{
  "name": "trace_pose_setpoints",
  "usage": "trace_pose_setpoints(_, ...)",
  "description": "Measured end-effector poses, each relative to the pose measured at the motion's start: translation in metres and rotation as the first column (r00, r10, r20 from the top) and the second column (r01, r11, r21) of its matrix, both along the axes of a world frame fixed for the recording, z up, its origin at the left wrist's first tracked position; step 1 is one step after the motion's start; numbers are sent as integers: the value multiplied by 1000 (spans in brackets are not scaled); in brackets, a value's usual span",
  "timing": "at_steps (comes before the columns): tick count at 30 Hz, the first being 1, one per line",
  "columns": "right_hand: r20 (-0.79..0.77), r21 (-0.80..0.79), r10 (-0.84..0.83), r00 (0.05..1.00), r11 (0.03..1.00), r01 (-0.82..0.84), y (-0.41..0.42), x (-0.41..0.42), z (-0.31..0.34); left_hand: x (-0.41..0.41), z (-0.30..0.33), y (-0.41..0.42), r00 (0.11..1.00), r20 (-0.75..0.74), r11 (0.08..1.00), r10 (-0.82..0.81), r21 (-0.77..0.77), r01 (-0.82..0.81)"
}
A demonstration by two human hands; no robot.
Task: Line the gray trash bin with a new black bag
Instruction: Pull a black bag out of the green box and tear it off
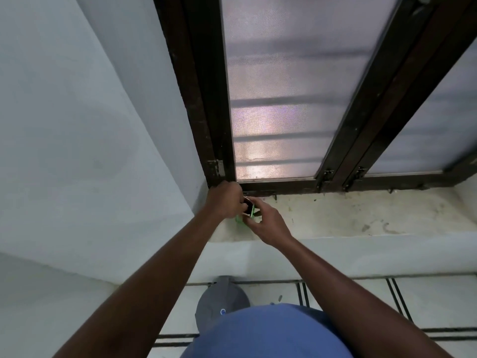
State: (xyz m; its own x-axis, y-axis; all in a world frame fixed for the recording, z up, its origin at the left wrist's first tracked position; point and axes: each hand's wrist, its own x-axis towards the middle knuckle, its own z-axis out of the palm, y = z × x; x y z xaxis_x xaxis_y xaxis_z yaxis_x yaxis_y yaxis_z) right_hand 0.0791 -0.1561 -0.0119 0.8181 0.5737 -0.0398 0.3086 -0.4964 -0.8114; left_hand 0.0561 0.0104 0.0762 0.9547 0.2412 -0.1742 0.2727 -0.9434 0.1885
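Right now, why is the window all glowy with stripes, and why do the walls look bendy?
Head view: daylight glows through the frosted window, bars outside casting dark stripes; the wide-angle lens curves the wall; the hands look dim and slightly blurred.

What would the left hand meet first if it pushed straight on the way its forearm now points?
Probably the dark window frame: the left hand sits just below its bottom corner, though depth is unclear.

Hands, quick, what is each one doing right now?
Left hand: closed around something dark at the green packet on the windowsill.
Right hand: fingers curled on the green packet.
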Motion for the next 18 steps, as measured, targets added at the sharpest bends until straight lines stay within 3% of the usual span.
trace_pose_setpoints(5,6,-22,-7,1000,1000,7,5,2,-3,5,17,-16,983,-175,985,-61,146,87)
trace_pose_setpoints(9,-80,-28,-9,997,1000,6,9,-1,-13,6,20,-16,969,-236,989,-72,108,100)
trace_pose_setpoints(12,-90,-37,-95,991,995,91,8,3,-18,2,28,-9,995,-97,1000,0,-9,-1)
trace_pose_setpoints(14,16,-86,-150,989,985,151,4,10,-18,-7,41,-5,997,32,997,64,-54,-63)
trace_pose_setpoints(18,260,-370,-6,965,923,106,-5,27,-8,-26,57,-2,930,280,961,239,-204,-185)
